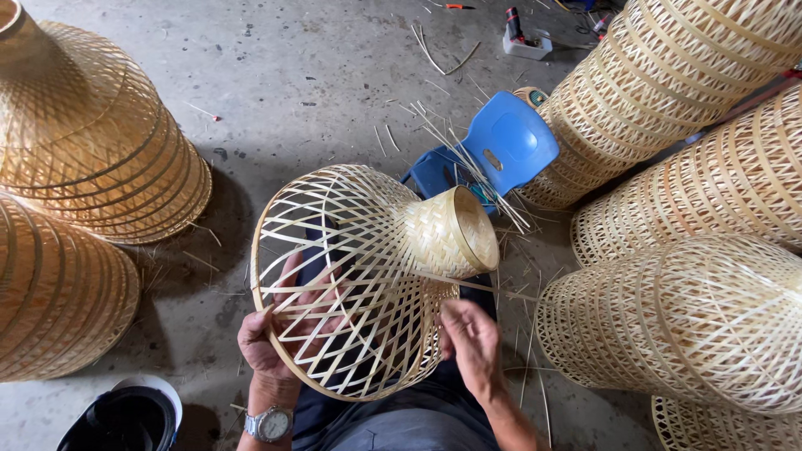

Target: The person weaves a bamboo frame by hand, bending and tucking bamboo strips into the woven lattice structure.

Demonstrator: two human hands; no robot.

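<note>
Left hand (266,338): palm up, fingers curled closed over the wide rim of the woven bamboo shade (359,276), wrist bent upward, metal wristwatch (269,424) on the forearm. Right hand (469,341): back toward the camera, fingers bent against the shade's open lattice wall; whether it pinches a strip cannot be told. Shade: held over the person's lap, tilted, dense narrow neck pointing away toward the blue plastic stool (499,150). Surroundings: stacks of pale finished shades (710,217) at right, darker stacked shades (92,142) at left, loose bamboo strips (468,163) across the stool and concrete floor (309,83).
</note>
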